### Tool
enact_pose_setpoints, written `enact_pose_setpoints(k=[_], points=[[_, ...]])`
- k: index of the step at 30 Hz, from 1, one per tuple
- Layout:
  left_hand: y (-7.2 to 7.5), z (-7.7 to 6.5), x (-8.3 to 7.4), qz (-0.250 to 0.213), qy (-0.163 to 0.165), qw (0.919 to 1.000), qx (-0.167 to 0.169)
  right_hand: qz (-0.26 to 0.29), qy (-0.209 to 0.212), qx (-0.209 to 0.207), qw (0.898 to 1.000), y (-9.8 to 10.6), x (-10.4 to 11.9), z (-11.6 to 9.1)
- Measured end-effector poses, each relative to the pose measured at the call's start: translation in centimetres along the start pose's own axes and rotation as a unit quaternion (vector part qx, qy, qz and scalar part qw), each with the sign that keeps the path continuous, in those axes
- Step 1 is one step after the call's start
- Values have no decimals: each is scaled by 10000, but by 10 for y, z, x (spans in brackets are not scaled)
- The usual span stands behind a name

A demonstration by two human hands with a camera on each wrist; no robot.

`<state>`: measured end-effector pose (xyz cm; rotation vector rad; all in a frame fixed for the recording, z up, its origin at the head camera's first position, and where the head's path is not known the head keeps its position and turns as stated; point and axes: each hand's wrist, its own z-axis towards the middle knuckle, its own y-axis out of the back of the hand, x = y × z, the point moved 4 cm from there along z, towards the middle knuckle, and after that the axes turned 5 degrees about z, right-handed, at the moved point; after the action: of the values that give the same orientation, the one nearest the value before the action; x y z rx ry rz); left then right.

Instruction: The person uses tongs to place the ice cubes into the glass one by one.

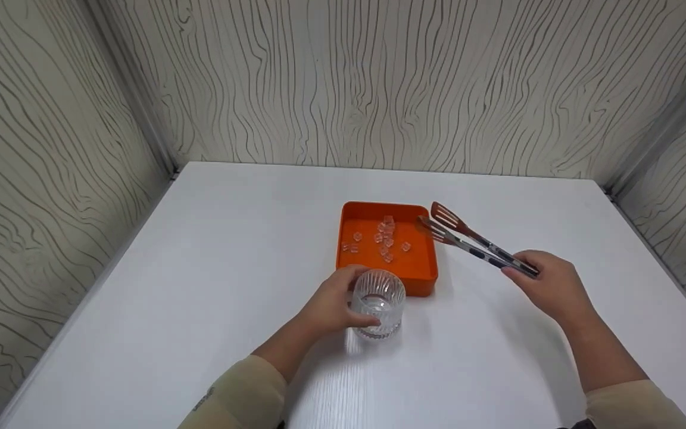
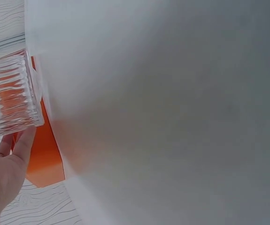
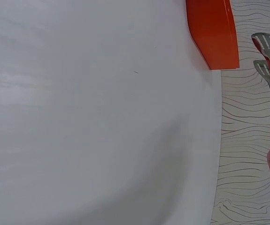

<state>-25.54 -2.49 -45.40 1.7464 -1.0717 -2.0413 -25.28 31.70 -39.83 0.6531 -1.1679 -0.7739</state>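
Beige sleeve (cropped below), left hand around glass.

We see a ribbed glass tumbler in the left fingers, shiny metal tongs in the right fingers, smooth plastic-looking tray beyond, glossy desk beneath.

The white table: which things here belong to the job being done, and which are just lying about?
Seemingly part of the job:
ribbed glass, in the left grip
slotted tongs, in the right grip
orange tray
clear cubes, lying in the tray

Seemingly just the setting; I see no stray objects:
white table
patterned panels
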Motion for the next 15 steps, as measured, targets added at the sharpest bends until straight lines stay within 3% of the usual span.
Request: enact_pose_setpoints(k=[7,15], points=[[0,0,0,81,-12,10000,-29,-45,137,-72,9999,-1,2,1],[-1,1,2,92,81,9999,-3,-72,-62,157,9998,2,10,6]])
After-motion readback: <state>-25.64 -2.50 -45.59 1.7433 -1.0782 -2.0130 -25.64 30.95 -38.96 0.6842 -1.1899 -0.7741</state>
